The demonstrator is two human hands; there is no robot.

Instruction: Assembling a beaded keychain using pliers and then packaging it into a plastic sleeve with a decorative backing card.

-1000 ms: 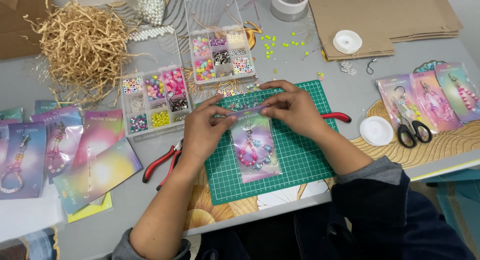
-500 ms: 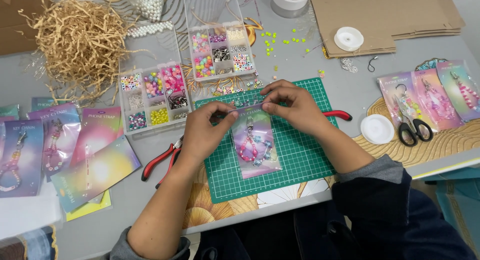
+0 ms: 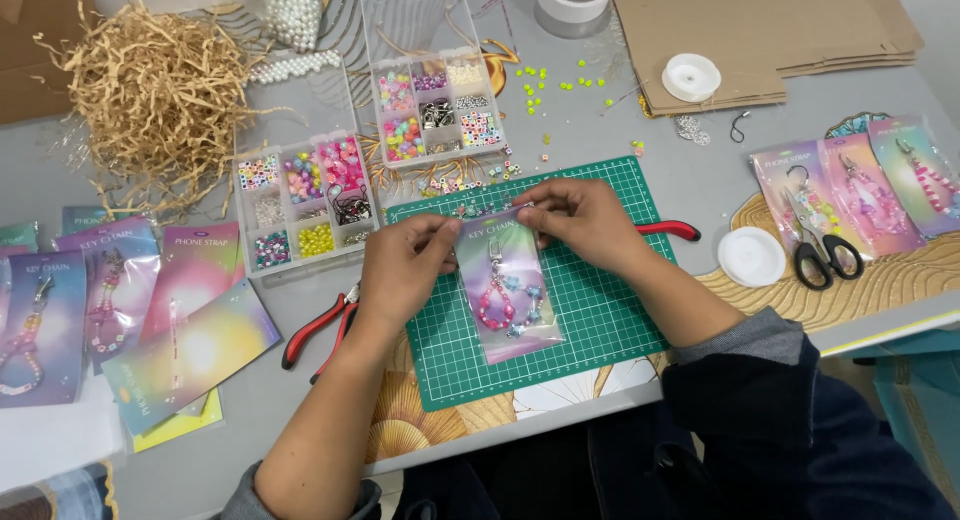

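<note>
On the far left of the table lie finished holographic cards [image 3: 110, 310] w/ straps in sleeves, fanned out, and behind them a heap of shredded paper fill [image 3: 150, 100]. Next over: a clear bead box [image 3: 300, 205], compartments of pink, yellow, letter beads, and a 2nd bead box [image 3: 435, 105] behind it, lid up. Red-handled pliers [image 3: 320, 330] lie just left of the green cutting mat [image 3: 590, 310].

Left hand [image 3: 400, 270] pinches the top left corner of the clear sleeve [image 3: 510, 290]; thumb and forefinger closed on the flap, other fingers curled loose. The sleeve lies flat on the mat, mid-table, w/ a pastel card and a pink-and-blue beaded strap inside, top edge between the two hands. Right hand [image 3: 580, 220] pinches the top right corner, same closed grip on the flap.

Judging by this, the step looks like sealing the flap. To do it well: keep both corners level so the fold runs square to the card, keep the strap's clasp below the fold line, press from the centre outward so no air or crease gets trapped, and don't let the sticky strip touch early, as it probably won't lift cleanly.

Right of the mat: a white round lid [image 3: 752, 257], black scissors [image 3: 825, 250] resting on more packed cards [image 3: 860, 185], w/ brown cardboard sheets [image 3: 770, 30], a white spool [image 3: 692, 77] and a tape roll [image 3: 575, 2] behind.
</note>
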